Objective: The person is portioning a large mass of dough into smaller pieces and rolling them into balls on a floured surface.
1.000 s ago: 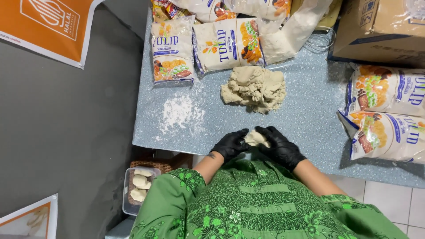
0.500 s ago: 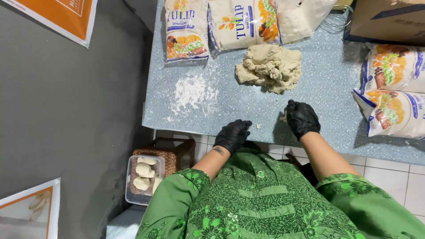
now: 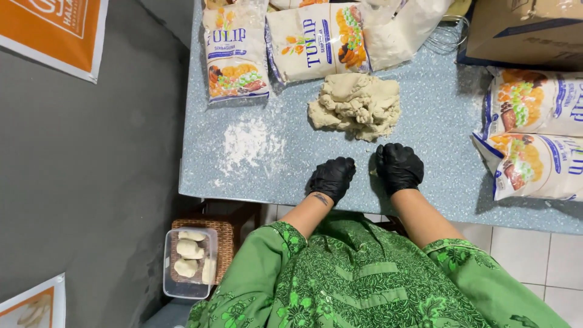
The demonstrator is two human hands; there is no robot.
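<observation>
At frame centre, the left hand (image 3: 331, 178) in a glossy black glove curls loosely on the speckled blue-grey tabletop (image 3: 437, 127), holding nothing visible. The gloved right hand (image 3: 398, 167) clenches knuckles-up; any content is hidden. The lumpy beige dough mound (image 3: 357, 105) sits just above, bare surface between; a white flour dusting (image 3: 249, 143) lies left.

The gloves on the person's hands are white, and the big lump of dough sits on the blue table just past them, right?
Not quite. The head view shows black gloves on the left hand and the right hand, not white ones. The rest holds: the big lump of dough does sit on the blue table just past the hands.
</observation>
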